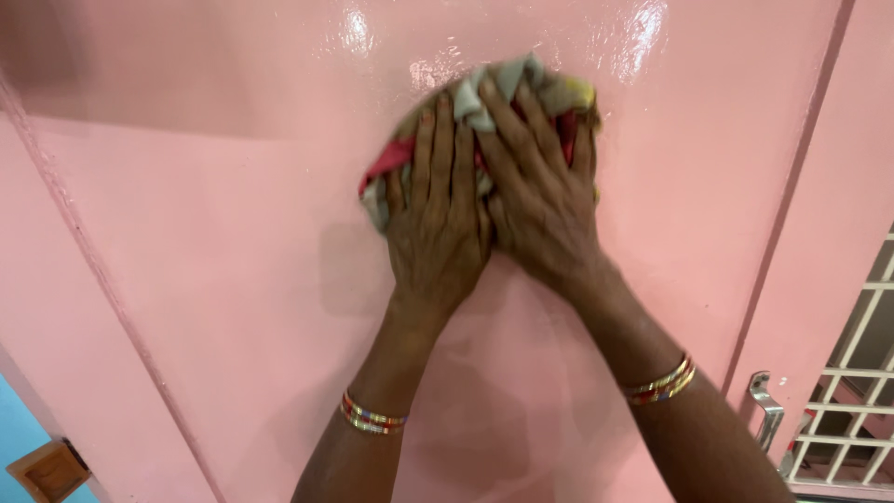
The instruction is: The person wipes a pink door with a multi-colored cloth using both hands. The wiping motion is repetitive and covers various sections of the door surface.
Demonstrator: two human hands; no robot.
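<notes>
We press a bunched cloth flat against a glossy pink door panel, high up near its top where the paint shines wet. The cloth is a crumpled rag of red, grey-white and yellow patches. Our left hand lies on its lower left part, fingers stretched out and close together, palm down on the fabric and the panel rather than curled round anything. Our right hand lies just beside it, touching it along the thumb side, fingers spread a little over the upper right of the cloth, pushing it flat and not grasping it. Each wrist wears thin gold and red bangles. To the right a metal door handle sits on the neighbouring pink panel, and beyond it a white window grille. At lower left a small wooden block shows against a blue wall.
</notes>
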